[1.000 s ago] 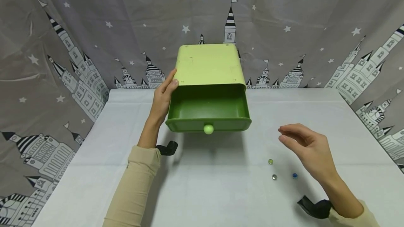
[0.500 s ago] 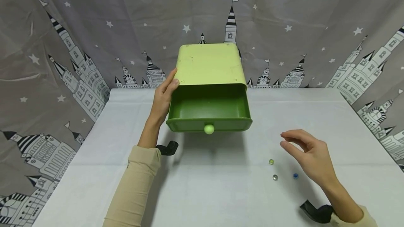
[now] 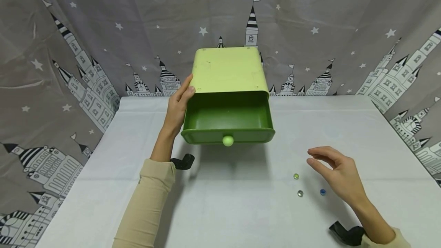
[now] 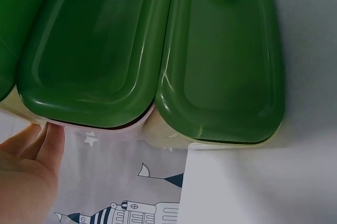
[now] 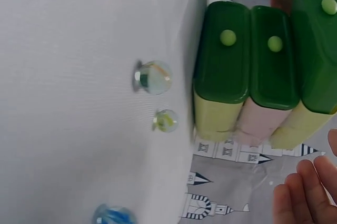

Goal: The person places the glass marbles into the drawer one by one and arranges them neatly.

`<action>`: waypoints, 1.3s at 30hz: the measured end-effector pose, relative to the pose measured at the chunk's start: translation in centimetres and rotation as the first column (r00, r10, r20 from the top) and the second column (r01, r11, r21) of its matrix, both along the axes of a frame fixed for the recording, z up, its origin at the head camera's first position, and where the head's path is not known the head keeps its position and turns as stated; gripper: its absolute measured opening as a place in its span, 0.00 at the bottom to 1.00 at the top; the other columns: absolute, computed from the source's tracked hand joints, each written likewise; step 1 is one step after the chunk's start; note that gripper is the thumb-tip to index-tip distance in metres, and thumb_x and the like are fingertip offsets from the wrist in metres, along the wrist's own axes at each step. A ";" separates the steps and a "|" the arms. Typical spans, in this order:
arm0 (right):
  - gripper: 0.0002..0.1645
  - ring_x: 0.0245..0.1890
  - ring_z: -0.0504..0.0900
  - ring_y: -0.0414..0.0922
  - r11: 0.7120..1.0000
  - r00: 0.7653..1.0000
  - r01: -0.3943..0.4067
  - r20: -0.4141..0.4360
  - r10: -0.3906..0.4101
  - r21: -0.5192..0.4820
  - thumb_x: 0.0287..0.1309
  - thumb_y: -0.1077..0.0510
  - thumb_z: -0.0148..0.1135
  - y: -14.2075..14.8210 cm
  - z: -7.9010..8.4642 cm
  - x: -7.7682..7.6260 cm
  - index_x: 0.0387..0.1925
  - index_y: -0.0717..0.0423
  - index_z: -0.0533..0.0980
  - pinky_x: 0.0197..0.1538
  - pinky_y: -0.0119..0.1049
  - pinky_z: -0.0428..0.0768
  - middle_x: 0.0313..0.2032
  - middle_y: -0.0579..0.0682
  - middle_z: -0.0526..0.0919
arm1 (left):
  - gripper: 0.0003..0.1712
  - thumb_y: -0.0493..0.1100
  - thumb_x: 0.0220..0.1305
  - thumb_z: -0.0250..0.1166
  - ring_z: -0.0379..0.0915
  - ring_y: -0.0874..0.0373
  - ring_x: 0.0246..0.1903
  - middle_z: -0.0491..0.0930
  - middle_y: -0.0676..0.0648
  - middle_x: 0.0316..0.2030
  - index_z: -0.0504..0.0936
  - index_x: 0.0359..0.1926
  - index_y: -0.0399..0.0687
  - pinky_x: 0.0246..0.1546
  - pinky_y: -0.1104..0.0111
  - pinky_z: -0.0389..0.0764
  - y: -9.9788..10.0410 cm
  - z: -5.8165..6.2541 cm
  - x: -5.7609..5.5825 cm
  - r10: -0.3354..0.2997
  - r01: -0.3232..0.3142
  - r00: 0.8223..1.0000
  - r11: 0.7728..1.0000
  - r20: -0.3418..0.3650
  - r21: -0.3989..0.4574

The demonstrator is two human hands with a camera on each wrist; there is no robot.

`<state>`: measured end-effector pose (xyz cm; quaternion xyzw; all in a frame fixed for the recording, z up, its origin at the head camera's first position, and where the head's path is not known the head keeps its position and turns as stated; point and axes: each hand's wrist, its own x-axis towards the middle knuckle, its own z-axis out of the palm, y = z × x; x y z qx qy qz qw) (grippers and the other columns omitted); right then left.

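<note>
A small drawer cabinet with a pale yellow top (image 3: 229, 68) stands at the back middle in the head view. Its green top drawer (image 3: 227, 136) is pulled out, and its visible inside is bare. My left hand (image 3: 176, 112) rests against the cabinet's left side, thumb near the front top corner. To the right, my right hand (image 3: 339, 173) hovers above the table with a gap between thumb and fingers, holding nothing visible. Nearby on the cloth lie three glass marbles: a yellow-green one (image 3: 296, 176), a clear one (image 3: 300, 193) and a blue one (image 3: 322, 192).
White cloth (image 3: 234, 217) covers the table. Behind it hangs a grey curtain (image 3: 144, 18) printed with castles and stars. Below the pulled-out drawer, the right wrist view shows a middle drawer (image 5: 274, 71) in a pink case and a bottom drawer (image 5: 221, 71), both pushed in.
My right hand has lowered slightly toward the table, and its thumb and fingertips show a small gap. The left hand, the cabinet and the marbles stay in place.
</note>
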<state>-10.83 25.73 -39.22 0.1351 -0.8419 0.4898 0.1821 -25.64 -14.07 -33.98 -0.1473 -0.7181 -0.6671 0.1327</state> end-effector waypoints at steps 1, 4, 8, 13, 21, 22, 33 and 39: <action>0.14 0.42 0.81 0.33 1.000 1.000 0.000 0.006 0.000 0.004 0.53 0.74 0.69 0.0 -0.2 0.0 0.43 0.65 0.83 0.52 0.19 0.74 0.40 0.49 0.84 | 0.30 0.48 0.74 0.53 0.50 0.63 0.72 0.60 0.50 0.73 0.63 0.74 0.48 0.70 0.70 0.54 0.0 0.0 0.0 -0.002 0.002 1.000 1.000 -0.002 0.001; 0.14 0.42 0.81 0.34 1.000 1.000 -0.002 0.024 0.002 0.014 0.53 0.73 0.69 0.1 -0.7 -0.2 0.44 0.65 0.83 0.52 0.18 0.73 0.41 0.51 0.84 | 0.30 0.47 0.75 0.53 0.50 0.63 0.72 0.60 0.50 0.73 0.63 0.74 0.48 0.70 0.70 0.54 0.0 -0.1 0.0 -0.007 0.007 1.000 1.000 -0.006 0.002; 0.13 0.42 0.81 0.34 1.000 0.999 -0.002 0.042 0.000 0.030 0.54 0.71 0.69 0.2 -1.3 -0.2 0.44 0.63 0.83 0.51 0.18 0.73 0.41 0.51 0.84 | 0.30 0.48 0.75 0.53 0.50 0.63 0.72 0.59 0.50 0.73 0.63 0.74 0.48 0.70 0.70 0.54 -0.1 -0.1 -0.1 -0.010 0.010 1.000 1.000 -0.005 0.003; 0.12 0.43 0.80 0.34 0.999 0.996 -0.002 0.086 -0.003 0.052 0.56 0.68 0.70 0.1 -1.9 -0.1 0.44 0.61 0.83 0.50 0.18 0.73 0.41 0.49 0.84 | 0.30 0.48 0.75 0.53 0.50 0.63 0.72 0.60 0.50 0.73 0.63 0.74 0.48 0.70 0.70 0.54 0.0 -0.2 -0.1 -0.006 0.006 1.000 1.000 0.001 0.000; 0.12 0.45 0.81 0.39 0.996 0.989 -0.034 0.145 0.021 0.086 0.59 0.64 0.68 0.3 -2.7 0.0 0.45 0.63 0.82 0.51 0.19 0.73 0.44 0.55 0.84 | 0.30 0.48 0.75 0.53 0.49 0.63 0.72 0.59 0.50 0.73 0.63 0.74 0.49 0.70 0.70 0.53 0.0 -0.2 -0.1 -0.005 0.005 1.000 1.000 0.005 -0.002; 0.12 0.45 0.81 0.40 0.995 0.988 -0.041 0.155 0.026 0.092 0.59 0.64 0.68 0.2 -2.7 0.0 0.45 0.63 0.82 0.51 0.19 0.73 0.44 0.55 0.84 | 0.30 0.48 0.75 0.53 0.49 0.63 0.72 0.59 0.50 0.73 0.63 0.74 0.49 0.70 0.70 0.53 0.0 -0.2 -0.1 -0.004 0.004 1.000 1.000 0.004 -0.001; 0.09 0.41 0.83 0.39 0.976 0.977 -0.109 0.199 0.071 0.186 0.57 0.64 0.70 0.4 -4.8 -0.5 0.41 0.59 0.84 0.46 0.28 0.80 0.39 0.47 0.86 | 0.30 0.48 0.74 0.53 0.51 0.63 0.72 0.60 0.50 0.73 0.63 0.74 0.49 0.70 0.70 0.54 0.1 -0.2 0.0 -0.003 0.003 1.000 1.000 0.006 0.006; 0.10 0.41 0.83 0.42 0.973 0.979 -0.097 0.198 0.055 0.209 0.56 0.64 0.71 0.4 -5.5 -0.6 0.41 0.60 0.84 0.46 0.30 0.81 0.39 0.46 0.85 | 0.30 0.49 0.74 0.53 0.50 0.63 0.72 0.59 0.50 0.73 0.63 0.74 0.49 0.70 0.70 0.54 0.0 -0.1 0.0 0.003 -0.003 1.000 1.000 0.012 -0.005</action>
